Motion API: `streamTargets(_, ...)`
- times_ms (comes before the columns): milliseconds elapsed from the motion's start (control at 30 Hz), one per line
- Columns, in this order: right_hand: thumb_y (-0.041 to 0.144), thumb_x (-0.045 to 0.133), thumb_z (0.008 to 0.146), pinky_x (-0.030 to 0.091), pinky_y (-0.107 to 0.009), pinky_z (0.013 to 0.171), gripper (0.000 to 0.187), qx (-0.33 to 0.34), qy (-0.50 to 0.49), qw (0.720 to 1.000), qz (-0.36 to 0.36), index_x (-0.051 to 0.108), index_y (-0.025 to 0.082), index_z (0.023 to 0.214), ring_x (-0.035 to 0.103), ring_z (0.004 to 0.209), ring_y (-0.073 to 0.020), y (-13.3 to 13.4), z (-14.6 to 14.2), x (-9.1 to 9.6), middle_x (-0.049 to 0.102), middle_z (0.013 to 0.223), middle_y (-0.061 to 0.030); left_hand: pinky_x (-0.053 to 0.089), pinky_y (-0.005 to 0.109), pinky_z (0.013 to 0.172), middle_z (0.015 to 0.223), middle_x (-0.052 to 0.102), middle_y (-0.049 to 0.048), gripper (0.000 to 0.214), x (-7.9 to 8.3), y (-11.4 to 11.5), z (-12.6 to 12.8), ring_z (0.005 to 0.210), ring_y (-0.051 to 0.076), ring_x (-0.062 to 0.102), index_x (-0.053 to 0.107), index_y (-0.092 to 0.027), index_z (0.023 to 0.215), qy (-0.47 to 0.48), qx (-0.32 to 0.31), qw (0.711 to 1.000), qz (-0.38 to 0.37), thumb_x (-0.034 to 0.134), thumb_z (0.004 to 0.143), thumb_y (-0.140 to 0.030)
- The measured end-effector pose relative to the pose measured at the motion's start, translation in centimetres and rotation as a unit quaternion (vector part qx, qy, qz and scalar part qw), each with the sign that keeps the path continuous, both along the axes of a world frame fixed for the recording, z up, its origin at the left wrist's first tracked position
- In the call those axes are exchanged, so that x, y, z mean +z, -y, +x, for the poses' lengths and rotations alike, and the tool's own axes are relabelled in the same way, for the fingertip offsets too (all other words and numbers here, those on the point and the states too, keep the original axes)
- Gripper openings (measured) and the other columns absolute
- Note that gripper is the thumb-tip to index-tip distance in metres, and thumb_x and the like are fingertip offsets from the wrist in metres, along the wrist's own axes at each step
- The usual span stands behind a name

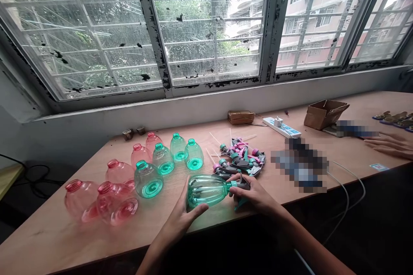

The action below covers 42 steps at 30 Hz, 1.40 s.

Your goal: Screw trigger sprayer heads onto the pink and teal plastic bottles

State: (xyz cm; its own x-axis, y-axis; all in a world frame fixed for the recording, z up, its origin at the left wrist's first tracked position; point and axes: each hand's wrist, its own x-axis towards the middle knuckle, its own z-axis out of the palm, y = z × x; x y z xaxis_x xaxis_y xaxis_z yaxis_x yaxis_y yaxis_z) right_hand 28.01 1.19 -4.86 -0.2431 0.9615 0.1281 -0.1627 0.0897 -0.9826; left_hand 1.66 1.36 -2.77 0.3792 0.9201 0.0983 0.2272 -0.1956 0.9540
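From the head view: the wooden tabletop (pixel 54 240) runs below a barred window (pixel 206 25) with grimy panes and flaking frame paint; a pale wall strip (pixel 200 111) lies between. Standing left of centre are five pink bottles (pixel 79 202) and four green bottles (pixel 152 182), uncapped, necks up. Right of these, a heap of trigger spray heads (pixel 240 159), grey with pink or green parts, lies close behind the working area, some tubes pointing up. Farther back are a small brown carton (pixel 241 117), a white power strip (pixel 284 129) with a plug inserted, and an open cardboard box (pixel 322 116). Two patches at right are pixelated, contents unreadable; at the right edge rests another person's hand (pixel 392 144). The held green bottle (pixel 206 191) lies on its side above the table's near edge, neck to the right. The left hand (pixel 183 219) is cupped about its base, thumb along the near side, other fingers partly hidden. The right hand (pixel 256 193) is closed around the dark spray head (pixel 243 185) at the neck; thread engagement cannot be determined.
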Motion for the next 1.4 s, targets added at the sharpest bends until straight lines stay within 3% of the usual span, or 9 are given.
streamTargets(233,0.046,0.080,0.076,0.054,-0.027,0.053,0.043,-0.002,-0.010,1.000,-0.006,0.062,0.016,0.102,0.066,0.054,-0.0153,-0.15,0.04,-0.19,0.069,0.072,0.0001,0.009,0.047,0.124,0.167,0.011,0.0045,0.102,-0.15,0.00,-0.01,0.152,0.031,0.011,0.002,-0.035,0.157,-0.029,0.000,0.998,0.058,0.073,0.084,-0.040)
streamTargets(500,0.047,0.081,0.075,0.052,-0.027,0.053,0.043,0.001,-0.005,1.000,-0.008,0.062,0.017,0.100,0.066,0.054,-0.0152,-0.21,0.01,-0.19,0.069,0.073,-0.0002,0.020,0.048,0.123,0.162,0.028,0.0093,0.097,-0.19,-0.17,0.05,0.150,0.033,0.022,0.008,-0.028,0.158,0.009,-0.016,1.000,0.013,0.071,0.086,-0.043)
streamTargets(667,0.046,0.081,0.075,0.052,-0.027,0.053,0.043,-0.001,-0.019,1.000,-0.013,0.061,0.017,0.100,0.066,0.053,-0.0153,-0.32,0.05,-0.43,0.069,0.073,0.0002,0.010,0.047,0.124,0.165,0.020,0.0037,0.101,-0.12,0.04,0.07,0.152,0.030,0.012,0.002,-0.036,0.157,-0.020,0.003,0.998,0.056,0.073,0.085,-0.040)
streamTargets(767,0.046,0.081,0.075,0.053,-0.027,0.054,0.043,0.001,-0.021,1.000,-0.014,0.061,0.017,0.101,0.066,0.054,-0.0153,-0.23,0.10,-0.34,0.069,0.073,0.0001,0.009,0.048,0.124,0.165,0.018,0.0060,0.104,-0.25,0.02,-0.07,0.152,0.031,0.008,0.003,-0.033,0.157,-0.028,0.009,0.998,0.052,0.074,0.083,-0.042)
streamTargets(933,0.044,0.081,0.076,0.054,-0.027,0.055,0.042,0.006,-0.018,1.000,-0.008,0.062,0.017,0.101,0.065,0.055,-0.0146,-0.15,0.11,-0.22,0.068,0.073,0.0005,0.021,0.051,0.122,0.157,0.038,0.0115,0.089,-0.29,-0.17,-0.13,0.146,0.036,0.030,0.014,-0.026,0.157,-0.001,-0.021,1.000,0.010,0.068,0.088,-0.044)
streamTargets(1167,0.043,0.081,0.077,0.054,-0.027,0.053,0.041,0.004,-0.024,1.000,-0.009,0.062,0.016,0.102,0.066,0.054,-0.0148,-0.25,0.06,-0.32,0.069,0.072,0.0004,0.012,0.044,0.124,0.166,0.015,0.0039,0.103,-0.37,-0.04,-0.04,0.152,0.030,0.011,0.004,-0.034,0.157,-0.020,-0.003,0.998,0.059,0.074,0.083,-0.041)
streamTargets(1400,0.041,0.079,0.079,0.054,-0.025,0.054,0.039,0.004,-0.017,1.000,-0.002,0.061,0.015,0.103,0.066,0.054,-0.0137,-0.16,0.05,-0.11,0.068,0.073,0.0005,0.018,0.048,0.123,0.160,0.031,0.0107,0.098,-0.41,-0.21,-0.10,0.149,0.033,0.024,0.006,-0.026,0.158,-0.003,-0.016,1.000,0.013,0.070,0.086,-0.046)
